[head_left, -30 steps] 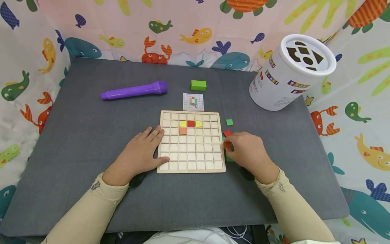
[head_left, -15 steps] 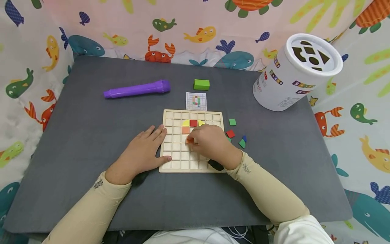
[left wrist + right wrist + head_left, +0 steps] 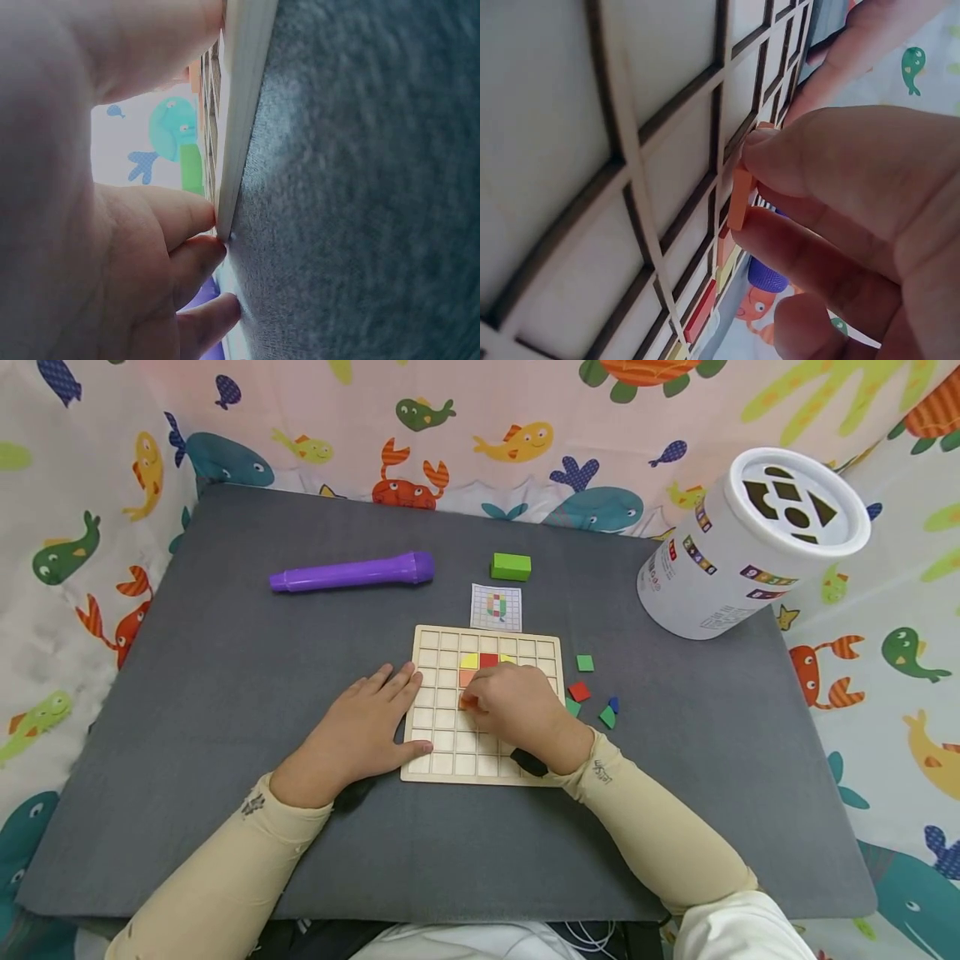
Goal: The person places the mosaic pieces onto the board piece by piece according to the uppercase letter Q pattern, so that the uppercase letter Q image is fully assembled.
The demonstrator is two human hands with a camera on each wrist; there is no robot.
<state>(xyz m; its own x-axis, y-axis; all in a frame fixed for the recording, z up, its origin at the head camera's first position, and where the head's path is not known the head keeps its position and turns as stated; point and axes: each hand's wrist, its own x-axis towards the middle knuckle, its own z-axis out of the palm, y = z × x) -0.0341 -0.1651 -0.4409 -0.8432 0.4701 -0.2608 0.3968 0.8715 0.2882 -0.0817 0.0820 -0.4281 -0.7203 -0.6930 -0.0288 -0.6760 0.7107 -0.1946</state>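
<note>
My right hand (image 3: 521,706) pinches an orange tile (image 3: 739,199) at the board (image 3: 456,760), beside the laid orange square (image 3: 467,678); I'd square it to the ridges before pressing. My left hand (image 3: 352,735), fingers outstretched, rests along the left edge. Loose tiles (image 3: 579,692) lie rightward (my knuckles hide some cells).

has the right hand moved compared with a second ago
Yes. Judged against the wooden board in the head view, the right hand has moved left, from beside the board's right edge to over the board, pinching an orange piece.
</note>
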